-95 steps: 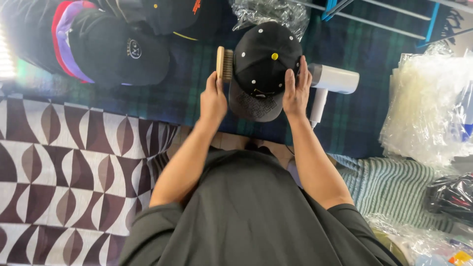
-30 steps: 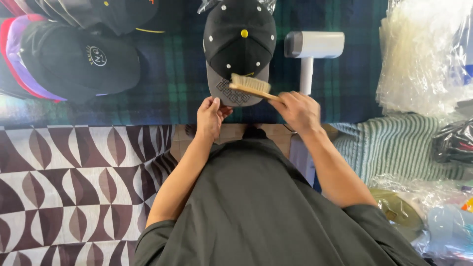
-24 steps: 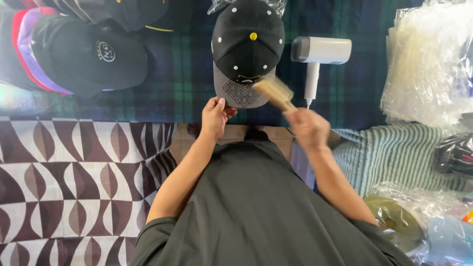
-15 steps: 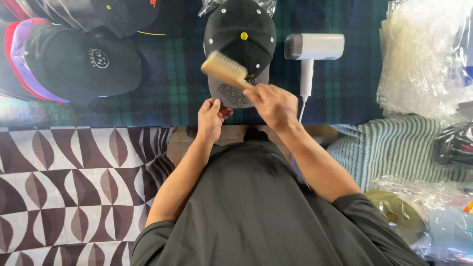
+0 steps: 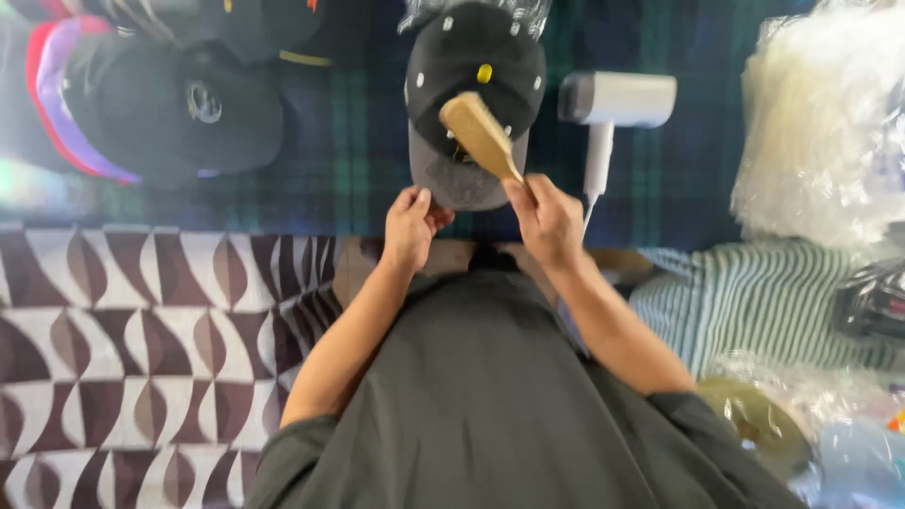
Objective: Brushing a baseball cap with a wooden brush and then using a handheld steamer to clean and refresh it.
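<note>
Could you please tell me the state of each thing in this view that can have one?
Black cap: lying flat on the plaid cloth, brim toward the person.
Wooden brush: held over the cap, tilted.
Right hand: closed on the brush handle.
Left hand: at the cap's brim edge.
White hair dryer: lying unheld beside the cap.
Pile of caps: stacked at the left.
</note>
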